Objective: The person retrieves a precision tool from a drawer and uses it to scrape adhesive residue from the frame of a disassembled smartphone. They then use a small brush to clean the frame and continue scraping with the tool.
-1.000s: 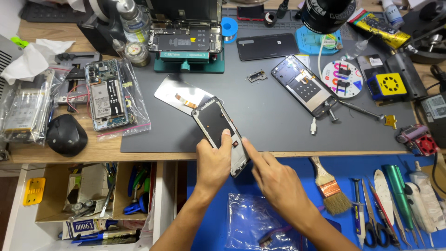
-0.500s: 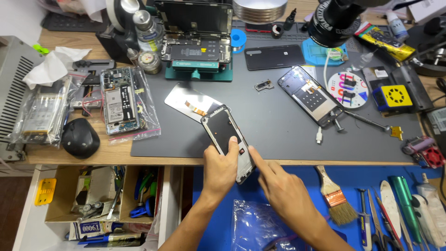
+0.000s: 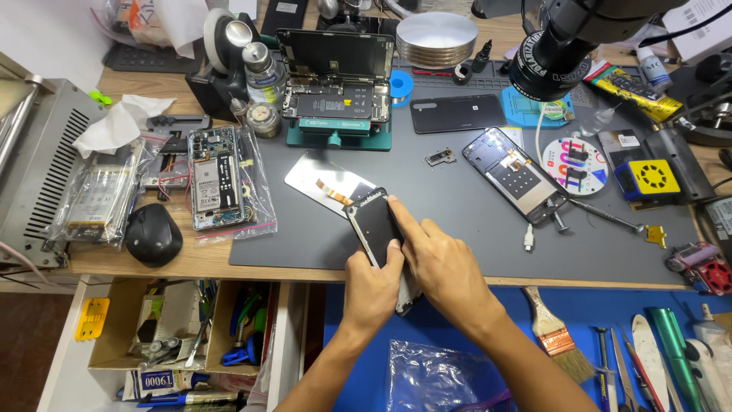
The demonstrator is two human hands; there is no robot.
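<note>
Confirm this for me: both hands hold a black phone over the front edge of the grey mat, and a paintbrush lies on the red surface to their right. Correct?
Not quite. The head view shows the left hand and right hand holding the black phone at the grey mat's front edge, and the paintbrush lies to their right, but the surface under it is blue, not red.

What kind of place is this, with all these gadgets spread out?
Most likely a phone repair bench: an opened phone clamped in a teal holder, another stripped phone frame on the grey work mat, and a microscope overhead.
</note>
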